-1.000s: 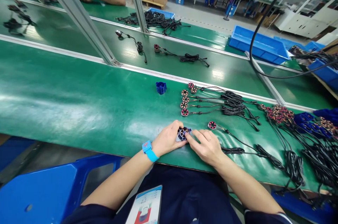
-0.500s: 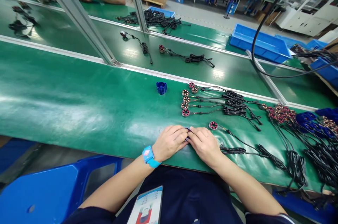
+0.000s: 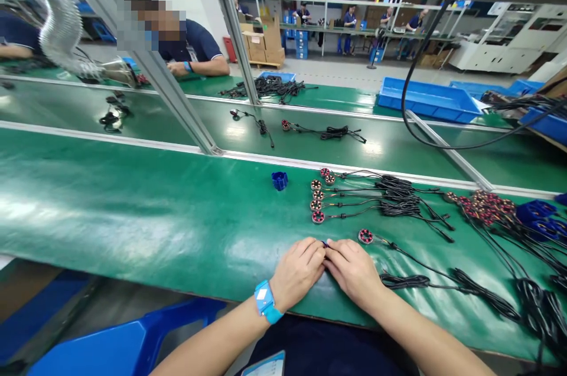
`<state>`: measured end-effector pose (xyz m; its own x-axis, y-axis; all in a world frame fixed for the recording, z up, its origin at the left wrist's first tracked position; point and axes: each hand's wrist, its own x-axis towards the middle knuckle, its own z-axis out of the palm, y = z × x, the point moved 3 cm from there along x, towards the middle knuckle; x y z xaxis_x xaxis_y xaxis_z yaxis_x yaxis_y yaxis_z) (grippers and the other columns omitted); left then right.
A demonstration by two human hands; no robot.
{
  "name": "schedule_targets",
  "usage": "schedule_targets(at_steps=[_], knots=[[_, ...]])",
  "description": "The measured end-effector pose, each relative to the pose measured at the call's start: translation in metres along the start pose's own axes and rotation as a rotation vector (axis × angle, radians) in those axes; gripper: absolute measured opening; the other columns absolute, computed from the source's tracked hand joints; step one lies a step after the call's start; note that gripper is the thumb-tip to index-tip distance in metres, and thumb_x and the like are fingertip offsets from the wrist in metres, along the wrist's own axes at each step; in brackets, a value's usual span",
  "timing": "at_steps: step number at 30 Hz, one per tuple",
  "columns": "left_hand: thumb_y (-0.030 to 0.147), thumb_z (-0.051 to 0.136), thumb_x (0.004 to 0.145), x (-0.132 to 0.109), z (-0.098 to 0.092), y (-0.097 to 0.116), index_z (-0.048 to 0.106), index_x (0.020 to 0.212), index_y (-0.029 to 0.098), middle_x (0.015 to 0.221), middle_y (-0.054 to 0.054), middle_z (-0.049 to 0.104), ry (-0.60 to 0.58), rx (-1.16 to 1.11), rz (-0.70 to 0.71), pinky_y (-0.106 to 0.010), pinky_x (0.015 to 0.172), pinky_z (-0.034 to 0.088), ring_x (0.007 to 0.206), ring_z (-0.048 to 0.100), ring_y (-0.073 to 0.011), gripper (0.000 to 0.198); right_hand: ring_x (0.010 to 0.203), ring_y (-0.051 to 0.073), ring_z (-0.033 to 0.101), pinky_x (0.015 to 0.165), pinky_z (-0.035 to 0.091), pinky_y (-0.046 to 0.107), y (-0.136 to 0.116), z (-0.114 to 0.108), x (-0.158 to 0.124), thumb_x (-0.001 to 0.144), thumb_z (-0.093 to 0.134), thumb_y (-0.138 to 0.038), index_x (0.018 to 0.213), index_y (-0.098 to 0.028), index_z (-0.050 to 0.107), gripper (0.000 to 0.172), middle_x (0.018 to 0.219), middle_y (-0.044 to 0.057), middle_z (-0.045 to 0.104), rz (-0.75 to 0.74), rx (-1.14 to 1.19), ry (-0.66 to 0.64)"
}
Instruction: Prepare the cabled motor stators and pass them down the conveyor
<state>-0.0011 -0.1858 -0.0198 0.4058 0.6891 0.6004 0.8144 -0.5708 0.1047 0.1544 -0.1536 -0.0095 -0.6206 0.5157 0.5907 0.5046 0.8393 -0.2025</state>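
Note:
My left hand (image 3: 299, 270), with a light blue band on its wrist, and my right hand (image 3: 354, 272) meet over the green bench top. Their fingers are closed together around a small dark blue part (image 3: 325, 244), of which only a sliver shows. Just beyond my right hand lies a round motor stator (image 3: 365, 236) with red windings, its black cable (image 3: 414, 258) running off to the right. Further back, several copper and red stators (image 3: 318, 216) lie in a column with bundled cables (image 3: 401, 205). A blue plastic holder (image 3: 279, 180) stands apart to their left.
At the right are a heap of stators (image 3: 487, 208), blue holders (image 3: 538, 216) and tangled black cables (image 3: 538, 305). Behind an aluminium rail runs a dark green conveyor belt (image 3: 190, 128) carrying cabled stators (image 3: 286, 125). A metal post (image 3: 177, 98) rises at left. A co-worker (image 3: 199, 48) sits opposite.
The camera has tilted up, so the bench sits lower in view and more of the room shows. My hands stay together on the small part, which is now more covered by the fingers.

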Motion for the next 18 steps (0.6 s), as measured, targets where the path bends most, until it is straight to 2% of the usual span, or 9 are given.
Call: schedule_targets(at_steps=[2, 4, 8, 13, 16, 18], knots=[[0.012, 0.049, 0.094, 0.002, 0.002, 0.006, 0.057, 0.111, 0.013, 0.106, -0.011, 0.069, -0.063, 0.081, -0.002, -0.036, 0.085, 0.053, 0.101, 0.064, -0.0233, 0.019, 0.093, 0.024, 0.068, 0.081, 0.06, 0.04, 0.004, 0.001, -0.003, 0.096, 0.057, -0.021, 0.116, -0.017, 0.058, 0.021, 0.106, 0.012, 0.071, 0.072, 0.112, 0.003], [0.009, 0.048, 0.092, 0.001, 0.003, 0.014, 0.056, 0.116, 0.011, 0.113, -0.013, 0.068, -0.108, 0.192, 0.053, -0.036, 0.089, 0.05, 0.107, 0.064, -0.024, 0.025, 0.094, 0.024, 0.069, 0.081, 0.061, 0.04, 0.008, 0.001, -0.005, 0.094, 0.058, -0.022, 0.118, -0.017, 0.052, 0.025, 0.104, 0.012, 0.07, 0.131, 0.186, 0.033], [0.009, 0.047, 0.091, -0.002, 0.003, 0.025, 0.053, 0.119, 0.008, 0.12, -0.02, 0.064, -0.161, 0.318, 0.14, -0.04, 0.095, 0.046, 0.114, 0.061, -0.0288, 0.028, 0.092, 0.025, 0.07, 0.078, 0.063, 0.04, 0.01, 0.002, -0.007, 0.091, 0.056, -0.019, 0.12, -0.019, 0.047, 0.03, 0.103, 0.013, 0.069, 0.143, 0.186, 0.064], [0.008, 0.043, 0.092, 0.007, -0.001, 0.026, 0.052, 0.12, 0.01, 0.116, -0.02, 0.064, -0.225, 0.263, 0.118, -0.042, 0.094, 0.049, 0.108, 0.063, -0.0292, 0.03, 0.092, 0.026, 0.071, 0.078, 0.063, 0.041, 0.009, 0.0, -0.005, 0.092, 0.057, -0.023, 0.121, -0.019, 0.046, 0.032, 0.102, 0.013, 0.069, 0.141, 0.168, 0.057], [0.008, 0.043, 0.093, 0.01, -0.003, 0.018, 0.052, 0.127, 0.007, 0.117, -0.02, 0.064, -0.234, 0.213, 0.128, -0.041, 0.094, 0.05, 0.108, 0.062, -0.0291, 0.035, 0.091, 0.026, 0.07, 0.078, 0.062, 0.041, 0.009, -0.001, -0.005, 0.092, 0.06, -0.026, 0.122, -0.019, 0.046, 0.033, 0.102, 0.013, 0.07, 0.153, 0.163, 0.043], [0.01, 0.046, 0.095, 0.008, -0.004, 0.009, 0.053, 0.127, 0.011, 0.116, -0.016, 0.066, -0.199, 0.084, 0.136, -0.039, 0.091, 0.051, 0.107, 0.062, -0.0271, 0.033, 0.089, 0.026, 0.07, 0.077, 0.062, 0.041, 0.01, -0.002, -0.005, 0.093, 0.062, -0.029, 0.122, -0.019, 0.047, 0.034, 0.101, 0.012, 0.07, 0.175, 0.159, 0.037]])
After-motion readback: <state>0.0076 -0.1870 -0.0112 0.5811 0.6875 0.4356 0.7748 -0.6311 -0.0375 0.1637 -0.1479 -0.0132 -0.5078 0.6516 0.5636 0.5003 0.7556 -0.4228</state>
